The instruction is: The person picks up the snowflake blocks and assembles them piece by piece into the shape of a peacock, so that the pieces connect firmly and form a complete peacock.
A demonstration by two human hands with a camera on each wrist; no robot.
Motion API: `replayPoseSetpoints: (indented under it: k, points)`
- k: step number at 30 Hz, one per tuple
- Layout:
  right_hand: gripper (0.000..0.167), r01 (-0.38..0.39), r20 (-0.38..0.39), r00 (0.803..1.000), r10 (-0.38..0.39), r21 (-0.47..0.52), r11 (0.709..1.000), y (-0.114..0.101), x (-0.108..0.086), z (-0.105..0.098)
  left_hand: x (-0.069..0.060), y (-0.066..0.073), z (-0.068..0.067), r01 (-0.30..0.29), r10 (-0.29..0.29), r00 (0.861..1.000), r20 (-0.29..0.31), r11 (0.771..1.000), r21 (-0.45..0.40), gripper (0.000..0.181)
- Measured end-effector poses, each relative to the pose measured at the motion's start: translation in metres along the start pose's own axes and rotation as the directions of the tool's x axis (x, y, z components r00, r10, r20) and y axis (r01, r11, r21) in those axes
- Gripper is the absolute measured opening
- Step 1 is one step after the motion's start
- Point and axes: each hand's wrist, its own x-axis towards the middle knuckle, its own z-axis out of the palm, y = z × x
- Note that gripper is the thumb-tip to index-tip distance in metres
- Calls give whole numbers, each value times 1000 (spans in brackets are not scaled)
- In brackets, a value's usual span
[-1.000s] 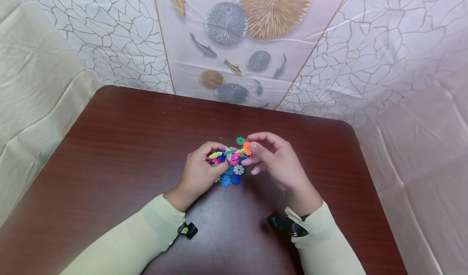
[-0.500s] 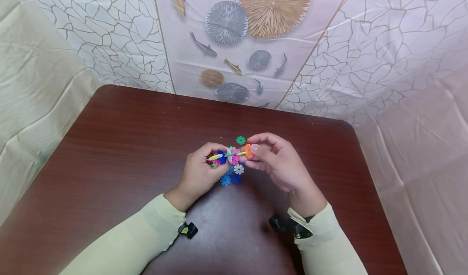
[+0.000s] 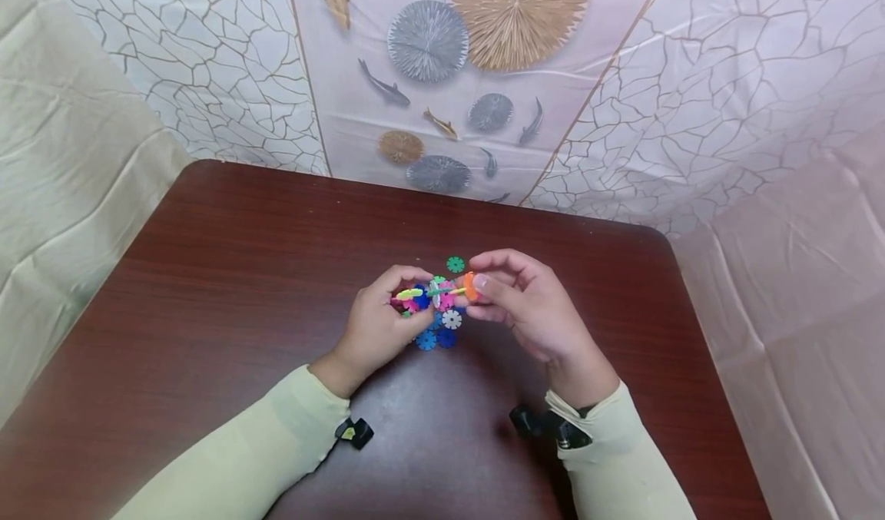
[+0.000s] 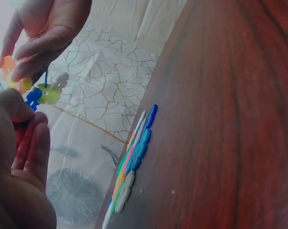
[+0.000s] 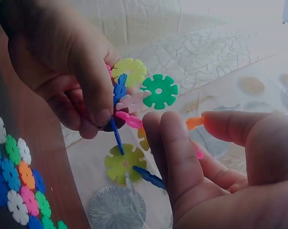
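Observation:
Above the table, a joined cluster of colourful notched plastic discs hangs between the hands. My left hand (image 3: 376, 328) grips the cluster with thumb and fingers near a blue disc (image 5: 119, 90). On the cluster, the right wrist view shows a green disc (image 5: 159, 91), a pale yellow disc (image 5: 129, 71) and an olive-yellow disc (image 5: 126, 163) hanging below. My right hand (image 3: 535, 316) pinches an orange disc (image 3: 470, 286) at the right end, between thumb and finger. Whether the orange disc is slotted in cannot be told. Fingers hide parts of the cluster.
Loose notched discs lie flat on the table beneath the hands, among them a light blue disc (image 3: 426, 340), a white disc (image 3: 452, 319) and, farther back, a green disc (image 3: 455, 264). The brown table (image 3: 242, 274) meets patterned cloth at its far edge.
My right hand has shifted slightly, and the orange disc has turned from nearly face-on to more edge-on to the head view. The left hand has barely moved.

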Motion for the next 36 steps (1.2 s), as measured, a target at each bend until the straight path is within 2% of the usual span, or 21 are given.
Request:
replayPoseSetpoints:
  k: [6,9,11,12,14,17,19,22,24,27,32,36]
  points:
    - [30,-29,-26,999,27,-69,997,4,5,-12,4,-6,-5,95,-86,994,74,988,-124,49]
    - [31,-20,-90,996,9,-124,992,9,10,-25,8,-9,-8,130,-115,990,87,973,-191,48]
    - [30,-25,-150,989,-9,-224,974,15,16,-35,10,-11,-10,160,-142,985,96,961,-224,47]
    - [29,-40,-177,984,-14,-300,953,19,18,-40,11,-12,-10,176,-155,983,103,956,-237,46]
    - [26,-85,-208,978,-16,-467,880,29,25,-49,12,-13,-11,209,-182,975,126,944,-254,45]
    - [24,-138,-203,979,-3,-679,721,45,34,-54,12,-14,-13,257,-214,960,178,929,-266,49]
    - [24,-153,-190,982,9,-763,628,55,37,-53,11,-15,-13,283,-224,949,221,915,-288,52]
    - [27,-181,-196,980,30,-823,538,68,41,-48,9,-16,-13,309,-218,937,275,883,-353,50]
    - [28,-201,-211,977,38,-841,503,74,42,-44,8,-16,-13,305,-194,936,293,862,-405,42]
    - [31,-215,-226,973,35,-852,477,78,43,-39,8,-16,-12,284,-151,942,301,837,-468,33]
    - [28,-203,-224,975,8,-867,456,82,45,-38,9,-16,-12,267,-120,943,309,828,-493,30]
    - [24,-193,-211,977,18,-850,491,81,45,-43,9,-15,-12,287,-134,936,326,827,-484,35]
